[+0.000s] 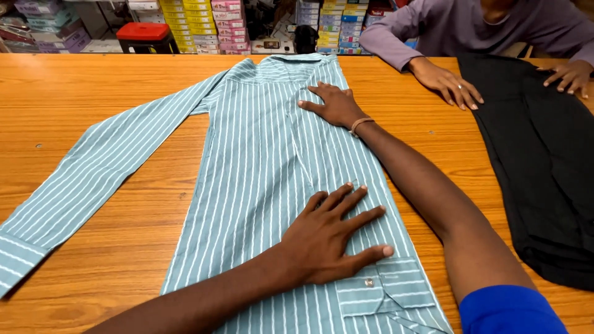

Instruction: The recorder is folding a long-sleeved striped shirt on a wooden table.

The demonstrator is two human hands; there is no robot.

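On the wooden bench [74, 111], a striped shirt [260, 167], left hand [328, 238] at 6 o'clock and right hand [334, 105] at 12 o'clock, grips spread flat on it.

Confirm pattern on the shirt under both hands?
Teal-green shirt with thin white stripes, clearest in the head view.

A shirt [260, 161] lies flat along the middle of the worktop [93, 80], its sleeve [93, 173] stretched out to the left and its collar at the far end. The left hand [328, 238] rests flat on the shirt's near part, just behind a cuff [383, 287], and the right hand [334, 105] rests flat on it farther back, near the collar. To the right lies a dark garment [544, 167] with another person's hands [448, 83] at its far end, and stacked boxes [210, 25] stand behind the worktop.
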